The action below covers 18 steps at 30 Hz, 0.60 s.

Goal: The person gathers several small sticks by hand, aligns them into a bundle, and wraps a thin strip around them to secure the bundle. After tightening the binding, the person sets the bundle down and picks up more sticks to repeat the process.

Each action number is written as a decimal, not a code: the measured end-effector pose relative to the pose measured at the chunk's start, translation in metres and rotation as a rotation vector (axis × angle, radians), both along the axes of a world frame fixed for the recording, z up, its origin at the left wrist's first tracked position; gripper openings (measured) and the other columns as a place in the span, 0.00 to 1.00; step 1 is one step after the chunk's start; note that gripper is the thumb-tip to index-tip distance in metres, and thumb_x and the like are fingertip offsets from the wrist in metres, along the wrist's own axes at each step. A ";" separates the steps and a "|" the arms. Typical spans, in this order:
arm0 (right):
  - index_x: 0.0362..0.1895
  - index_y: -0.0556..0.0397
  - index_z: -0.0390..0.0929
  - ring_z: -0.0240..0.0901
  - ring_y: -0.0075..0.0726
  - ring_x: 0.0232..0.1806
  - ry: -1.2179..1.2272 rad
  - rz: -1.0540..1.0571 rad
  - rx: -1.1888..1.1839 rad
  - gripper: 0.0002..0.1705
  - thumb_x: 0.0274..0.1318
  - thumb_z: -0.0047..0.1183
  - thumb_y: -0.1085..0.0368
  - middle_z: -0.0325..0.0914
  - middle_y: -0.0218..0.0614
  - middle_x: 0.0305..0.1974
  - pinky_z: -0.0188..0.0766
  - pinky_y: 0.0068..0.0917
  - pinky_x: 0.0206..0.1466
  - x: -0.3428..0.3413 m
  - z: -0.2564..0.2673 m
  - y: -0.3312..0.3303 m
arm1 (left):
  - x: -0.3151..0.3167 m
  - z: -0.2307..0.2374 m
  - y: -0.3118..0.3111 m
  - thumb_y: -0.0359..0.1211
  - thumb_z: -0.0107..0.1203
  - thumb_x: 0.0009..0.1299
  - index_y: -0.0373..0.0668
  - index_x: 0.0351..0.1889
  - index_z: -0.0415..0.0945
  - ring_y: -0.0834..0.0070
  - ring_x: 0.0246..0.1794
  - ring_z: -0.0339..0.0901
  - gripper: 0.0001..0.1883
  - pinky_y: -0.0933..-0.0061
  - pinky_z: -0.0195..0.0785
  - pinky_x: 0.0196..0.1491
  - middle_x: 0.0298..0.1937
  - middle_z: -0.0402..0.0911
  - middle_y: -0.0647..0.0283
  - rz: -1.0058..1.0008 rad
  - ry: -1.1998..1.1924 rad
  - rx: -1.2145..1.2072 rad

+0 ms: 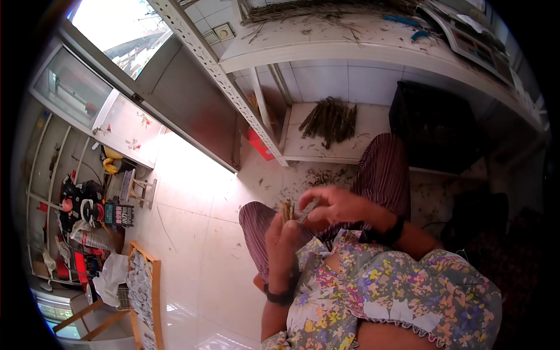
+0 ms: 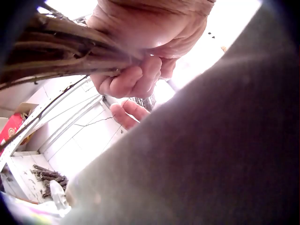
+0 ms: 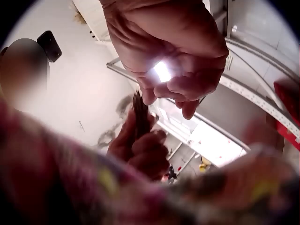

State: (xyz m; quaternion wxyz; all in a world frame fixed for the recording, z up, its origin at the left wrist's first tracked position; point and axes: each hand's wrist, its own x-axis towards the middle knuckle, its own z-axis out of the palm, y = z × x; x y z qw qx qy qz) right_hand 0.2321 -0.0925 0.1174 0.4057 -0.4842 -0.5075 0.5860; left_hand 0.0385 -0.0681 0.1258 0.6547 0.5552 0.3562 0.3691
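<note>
In the head view my left hand (image 1: 281, 245) grips a short bundle of brown stems (image 1: 287, 210) that stands up out of the fist. The left wrist view shows the left hand (image 2: 140, 51) curled round these stems (image 2: 61, 49), whose long ends run out to the left. Close beside the bundle is my right hand (image 1: 338, 205), fingers bent, with a small pale piece between thumb and fingers. A thin twig (image 2: 96, 123) meets its fingertips in the left wrist view. From the right wrist, the right hand (image 3: 168, 51) appears curled above the bundle's tip (image 3: 138, 101).
A pile of cut stems (image 1: 329, 121) lies on the low shelf, left of a black crate (image 1: 434, 125). More twigs and blue-handled tools (image 1: 401, 20) are on the upper shelf (image 1: 326, 49). Debris (image 1: 326, 176) litters the floor before my knees. A wooden-framed stool (image 1: 156, 291) stands at left.
</note>
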 end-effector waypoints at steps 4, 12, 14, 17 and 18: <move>0.42 0.60 0.77 0.72 0.18 0.33 -0.200 0.116 0.185 0.11 0.57 0.56 0.67 0.78 0.27 0.30 0.68 0.20 0.39 -0.014 -0.025 -0.001 | -0.002 -0.003 0.001 0.39 0.45 0.75 0.40 0.41 0.70 0.89 0.18 0.52 0.12 0.85 0.43 0.20 0.20 0.59 0.77 0.015 -0.024 -0.019; 0.32 0.56 0.75 0.68 0.23 0.34 0.273 -0.198 0.388 0.12 0.66 0.48 0.61 0.74 0.34 0.40 0.66 0.24 0.41 -0.016 -0.021 0.002 | -0.003 -0.008 0.004 0.37 0.46 0.75 0.41 0.41 0.71 0.91 0.18 0.51 0.10 0.86 0.42 0.20 0.22 0.59 0.78 0.047 0.055 -0.035; 0.28 0.54 0.73 0.68 0.25 0.35 0.440 -0.187 0.395 0.16 0.68 0.46 0.59 0.73 0.37 0.40 0.67 0.25 0.40 -0.017 -0.016 0.001 | -0.002 -0.008 0.004 0.37 0.47 0.75 0.41 0.41 0.71 0.92 0.19 0.51 0.09 0.87 0.42 0.21 0.22 0.59 0.79 0.043 0.048 -0.051; 0.28 0.53 0.71 0.69 0.28 0.34 0.718 -0.108 0.383 0.17 0.69 0.44 0.57 0.73 0.36 0.33 0.67 0.27 0.38 -0.013 -0.024 0.004 | -0.001 -0.015 0.006 0.37 0.49 0.74 0.41 0.41 0.71 0.93 0.19 0.52 0.09 0.87 0.43 0.21 0.23 0.59 0.80 0.020 0.048 -0.057; 0.27 0.52 0.70 0.69 0.28 0.32 0.791 -0.074 0.359 0.17 0.69 0.44 0.57 0.72 0.35 0.30 0.67 0.27 0.37 -0.013 -0.026 0.005 | -0.001 -0.020 0.008 0.37 0.49 0.74 0.41 0.41 0.71 0.93 0.20 0.52 0.09 0.87 0.42 0.21 0.23 0.59 0.80 0.014 0.065 -0.047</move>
